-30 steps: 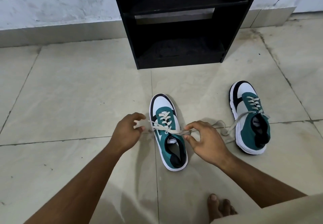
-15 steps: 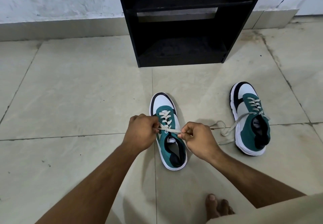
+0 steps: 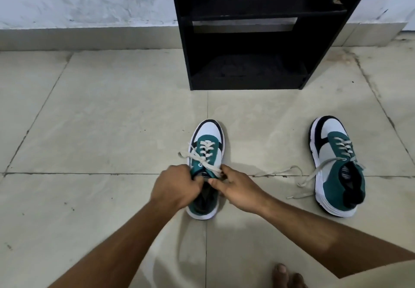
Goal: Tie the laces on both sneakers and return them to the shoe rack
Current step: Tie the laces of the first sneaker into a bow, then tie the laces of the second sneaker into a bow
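Observation:
Two teal, white and black sneakers stand on the tiled floor, toes toward the wall. The left sneaker (image 3: 207,144) is in the middle; its cream laces (image 3: 203,161) cross over the tongue. My left hand (image 3: 174,185) and my right hand (image 3: 235,186) meet over its opening, each pinching a lace end. The right sneaker (image 3: 336,164) sits apart on the right, its loose laces (image 3: 298,178) trailing on the floor. The black shoe rack (image 3: 247,29) stands against the wall behind, its shelves bare.
A white wall with a grey skirting (image 3: 89,38) runs along the back. My bare toes (image 3: 285,275) show at the bottom edge. Beige floor tiles (image 3: 101,119) spread to the left.
My hands have moved together and back toward the sneaker's opening, drawing the lace ends across each other. The view shifted slightly.

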